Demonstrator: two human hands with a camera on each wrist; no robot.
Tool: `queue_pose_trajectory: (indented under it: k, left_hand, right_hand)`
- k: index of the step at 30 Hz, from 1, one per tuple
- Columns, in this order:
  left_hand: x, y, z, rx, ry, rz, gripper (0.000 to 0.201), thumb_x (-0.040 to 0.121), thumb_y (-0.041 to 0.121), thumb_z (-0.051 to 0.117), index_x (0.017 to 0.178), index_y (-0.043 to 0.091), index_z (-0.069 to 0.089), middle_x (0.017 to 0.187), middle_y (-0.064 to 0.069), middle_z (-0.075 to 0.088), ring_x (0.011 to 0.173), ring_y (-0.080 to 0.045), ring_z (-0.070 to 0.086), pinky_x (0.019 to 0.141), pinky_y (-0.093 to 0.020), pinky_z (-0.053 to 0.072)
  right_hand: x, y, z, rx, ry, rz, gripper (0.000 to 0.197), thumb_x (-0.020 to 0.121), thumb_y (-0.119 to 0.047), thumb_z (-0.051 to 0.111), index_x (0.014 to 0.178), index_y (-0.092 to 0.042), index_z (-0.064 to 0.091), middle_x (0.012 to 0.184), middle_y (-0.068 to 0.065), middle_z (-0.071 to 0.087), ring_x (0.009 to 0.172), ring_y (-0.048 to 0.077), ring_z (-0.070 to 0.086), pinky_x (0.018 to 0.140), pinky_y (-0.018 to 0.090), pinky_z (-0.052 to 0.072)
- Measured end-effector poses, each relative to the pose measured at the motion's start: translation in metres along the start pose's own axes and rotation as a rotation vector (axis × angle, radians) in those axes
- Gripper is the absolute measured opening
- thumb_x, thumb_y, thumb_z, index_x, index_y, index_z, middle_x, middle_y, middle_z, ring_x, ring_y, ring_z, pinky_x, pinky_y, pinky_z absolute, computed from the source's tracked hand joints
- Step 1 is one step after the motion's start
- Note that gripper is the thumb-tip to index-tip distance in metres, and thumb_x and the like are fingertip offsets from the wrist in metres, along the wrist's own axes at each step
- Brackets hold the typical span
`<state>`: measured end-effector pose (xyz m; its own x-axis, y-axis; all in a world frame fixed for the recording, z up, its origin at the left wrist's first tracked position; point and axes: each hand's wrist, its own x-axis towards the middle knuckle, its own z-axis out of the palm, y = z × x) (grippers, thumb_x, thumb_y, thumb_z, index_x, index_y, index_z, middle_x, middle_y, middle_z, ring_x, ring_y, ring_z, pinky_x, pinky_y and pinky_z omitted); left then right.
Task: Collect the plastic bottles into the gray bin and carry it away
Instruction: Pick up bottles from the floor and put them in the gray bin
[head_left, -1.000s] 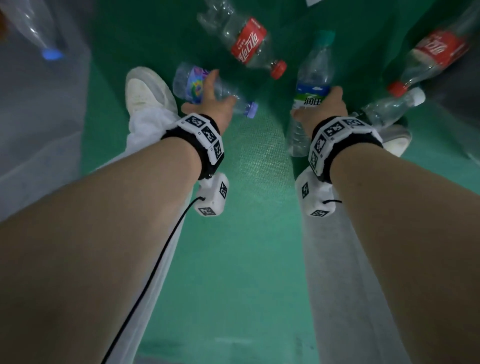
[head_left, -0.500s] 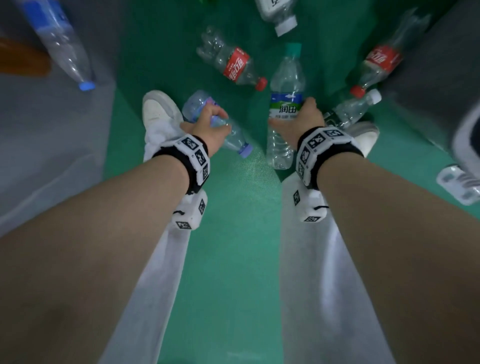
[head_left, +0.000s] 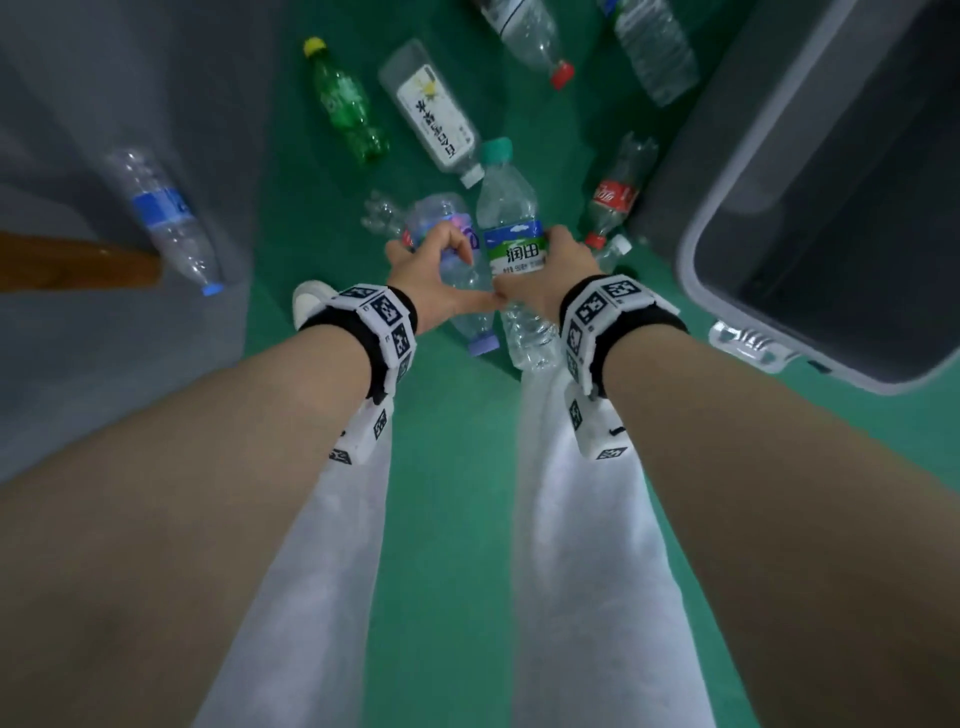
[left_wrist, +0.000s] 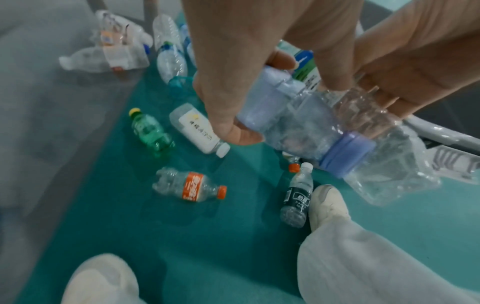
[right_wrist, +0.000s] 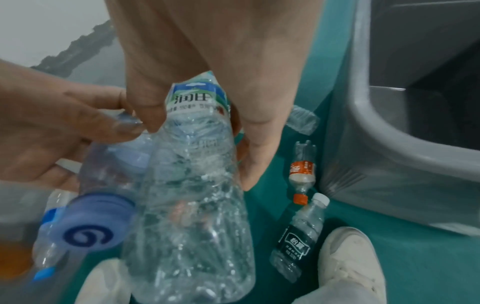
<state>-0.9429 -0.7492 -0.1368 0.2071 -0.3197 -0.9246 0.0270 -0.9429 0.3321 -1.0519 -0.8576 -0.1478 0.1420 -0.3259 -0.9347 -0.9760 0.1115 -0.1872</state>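
While the left hand (head_left: 434, 278) grips the purple-capped bottle (head_left: 457, 291) and the right hand (head_left: 558, 270) grips the green-labelled bottle (head_left: 511, 244), both lifted off the floor, swing them right over the gray bin (head_left: 727, 249); release only above its opening.

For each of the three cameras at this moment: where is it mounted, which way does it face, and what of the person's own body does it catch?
Head: worn on the head, looks down at the green floor; both forearms, wristbands, white trouser legs, gray bin at right.
Left wrist: looks along the left hand gripping the purple-capped bottle; shoes, a trouser leg.
Right wrist: looks along the right hand gripping the green-labelled bottle; the left hand, shoes.
Shared: both wrist views show both held bottles and the black-labelled bottle.
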Motion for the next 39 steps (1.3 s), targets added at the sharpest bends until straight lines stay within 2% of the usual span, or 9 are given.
queue_pose_trajectory:
  k: [3, 6, 11, 16, 20, 24, 27, 31, 39]
  left_hand:
    - [-0.01, 0.025, 0.0, 0.052, -0.045, 0.094, 0.052, 0.065, 0.043, 0.081, 0.1, 0.03, 0.044, 0.128, -0.01, 0.037, 0.118, -0.025, 0.041, 0.116, -0.045, 0.025]
    - [-0.023, 0.058, 0.011, 0.084, -0.053, 0.16, 0.042, 0.077, 0.036, 0.073, 0.104, 0.039, 0.041, 0.13, -0.011, 0.039, 0.12, -0.03, 0.042, 0.107, -0.048, 0.035]
    - [-0.041, 0.117, 0.045, -0.066, -0.056, 0.25, 0.069, 0.066, 0.021, 0.07, 0.112, 0.065, 0.04, 0.135, -0.011, 0.036, 0.119, -0.036, 0.049, 0.1, -0.054, 0.044]
    - [-0.047, 0.185, 0.09, -0.022, -0.12, 0.328, 0.095, 0.066, 0.009, 0.072, 0.135, 0.057, 0.027, 0.135, -0.011, 0.039, 0.115, -0.026, 0.055, 0.101, -0.045, 0.047]
    - [-0.036, 0.231, 0.132, 0.154, -0.174, 0.347, 0.108, 0.067, 0.005, 0.074, 0.144, 0.05, 0.014, 0.136, -0.01, 0.039, 0.115, -0.022, 0.054, 0.1, -0.042, 0.048]
    - [-0.009, 0.268, 0.18, 0.323, -0.239, 0.295, 0.106, 0.073, 0.007, 0.071, 0.15, 0.041, 0.007, 0.146, -0.005, 0.038, 0.123, -0.02, 0.048, 0.102, -0.031, 0.042]
    - [0.014, 0.298, 0.219, 0.464, -0.221, 0.266, 0.097, 0.075, 0.014, 0.071, 0.151, 0.034, 0.013, 0.145, -0.002, 0.042, 0.125, -0.02, 0.047, 0.097, -0.026, 0.042]
    - [0.046, 0.327, 0.262, 0.677, -0.244, 0.308, 0.084, 0.056, 0.027, 0.07, 0.135, 0.024, 0.041, 0.126, -0.006, 0.057, 0.114, -0.027, 0.056, 0.097, -0.039, 0.048]
    - [0.131, 0.331, 0.317, 1.158, -0.257, 0.38, 0.077, 0.07, 0.013, 0.076, 0.139, 0.013, 0.041, 0.133, -0.011, 0.049, 0.119, -0.03, 0.052, 0.085, -0.031, 0.047]
  right_hand:
    - [-0.015, 0.005, -0.021, 0.18, 0.01, 0.003, 0.069, 0.064, -0.04, 0.08, 0.121, -0.017, 0.048, 0.109, 0.002, 0.063, 0.096, 0.02, 0.063, 0.086, 0.038, 0.055]
    - [-0.033, 0.019, -0.049, 0.439, 0.002, 0.046, 0.079, 0.051, -0.046, 0.079, 0.119, -0.02, 0.05, 0.107, 0.0, 0.065, 0.096, 0.02, 0.066, 0.087, 0.043, 0.056]
    - [-0.059, 0.048, -0.1, 0.76, 0.035, 0.047, 0.051, 0.072, -0.028, 0.077, 0.114, -0.02, 0.05, 0.099, -0.002, 0.064, 0.089, 0.018, 0.065, 0.077, 0.035, 0.054]
    - [-0.072, 0.094, -0.157, 0.928, 0.063, 0.08, 0.056, 0.073, -0.023, 0.076, 0.12, -0.013, 0.049, 0.113, 0.009, 0.064, 0.098, 0.025, 0.066, 0.087, 0.043, 0.056]
    - [-0.064, 0.139, -0.184, 1.133, 0.095, 0.136, 0.049, 0.079, -0.015, 0.073, 0.121, -0.008, 0.049, 0.111, 0.012, 0.063, 0.081, 0.02, 0.065, 0.066, 0.03, 0.057]
    - [-0.047, 0.18, -0.201, 1.383, 0.13, 0.244, 0.046, 0.078, -0.018, 0.072, 0.117, -0.01, 0.05, 0.106, 0.012, 0.064, 0.075, 0.021, 0.067, 0.062, 0.031, 0.058]
    - [-0.029, 0.21, -0.21, 1.526, 0.16, 0.28, 0.055, 0.075, -0.024, 0.074, 0.123, -0.01, 0.051, 0.108, 0.01, 0.067, 0.077, 0.02, 0.069, 0.057, 0.027, 0.056]
    - [0.003, 0.232, -0.213, 1.757, 0.194, 0.34, 0.061, 0.07, -0.024, 0.079, 0.123, -0.011, 0.053, 0.114, 0.016, 0.067, 0.084, 0.025, 0.07, 0.067, 0.032, 0.059]
    - [0.093, 0.256, -0.191, 1.773, 0.041, 0.553, 0.095, 0.032, -0.044, 0.081, 0.12, -0.022, 0.054, 0.107, 0.006, 0.068, 0.087, 0.026, 0.07, 0.07, 0.037, 0.058]
